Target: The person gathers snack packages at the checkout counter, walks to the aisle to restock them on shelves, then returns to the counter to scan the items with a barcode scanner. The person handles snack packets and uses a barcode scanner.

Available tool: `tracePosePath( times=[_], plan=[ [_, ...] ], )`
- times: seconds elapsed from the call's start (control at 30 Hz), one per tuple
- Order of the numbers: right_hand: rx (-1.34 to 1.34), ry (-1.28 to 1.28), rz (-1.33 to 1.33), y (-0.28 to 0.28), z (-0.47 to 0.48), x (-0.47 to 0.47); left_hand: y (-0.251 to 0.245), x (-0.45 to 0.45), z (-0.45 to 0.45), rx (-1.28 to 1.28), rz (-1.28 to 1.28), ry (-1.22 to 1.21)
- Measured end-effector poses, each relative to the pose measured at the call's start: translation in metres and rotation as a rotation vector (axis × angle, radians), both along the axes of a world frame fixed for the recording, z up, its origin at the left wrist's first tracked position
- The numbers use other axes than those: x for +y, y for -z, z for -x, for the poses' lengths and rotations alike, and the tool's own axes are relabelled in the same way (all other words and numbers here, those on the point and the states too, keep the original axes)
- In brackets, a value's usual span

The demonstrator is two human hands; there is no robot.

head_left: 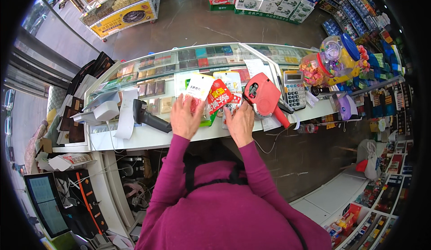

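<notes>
My left hand (pixel 186 118) lies over the lower part of a white and pink snack packet (pixel 200 87), its thumb and fingers spread on it; whether it grips the packet is unclear. A red snack packet (pixel 219 95) lies between my hands, overlapping other packets. My right hand (pixel 241 122) is at the lower end of a white and red packet (pixel 230 81), its fingertips beside the red price label gun (pixel 263 95); its grip is partly hidden. All these rest on the glass-topped display counter (pixel 215 136).
A black handheld barcode scanner (pixel 150 117) and a paper slip (pixel 126 115) lie left of the packets. A calculator (pixel 295 90) and candy jars (pixel 331 56) stand to the right. A cable hangs over the counter's near edge.
</notes>
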State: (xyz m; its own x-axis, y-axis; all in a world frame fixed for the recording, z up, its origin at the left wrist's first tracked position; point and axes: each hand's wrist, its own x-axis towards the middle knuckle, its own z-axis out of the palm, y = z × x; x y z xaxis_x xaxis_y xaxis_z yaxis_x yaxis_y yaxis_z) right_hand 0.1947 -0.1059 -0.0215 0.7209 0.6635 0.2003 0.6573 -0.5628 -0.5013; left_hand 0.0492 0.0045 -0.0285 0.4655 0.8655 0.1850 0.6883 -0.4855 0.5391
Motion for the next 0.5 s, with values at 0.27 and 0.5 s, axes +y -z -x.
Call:
tracePosePath(
  times=[0.27,0.5],
  plan=[
    [0.09,-0.02,-0.074,0.017,-0.008,0.021,0.013,0.051,0.009,-0.012,0.383,-0.075],
    [0.346,-0.047,-0.105,0.036,-0.003,0.033,0.015,0.058,0.002,-0.063,0.614,0.01]
  ],
)
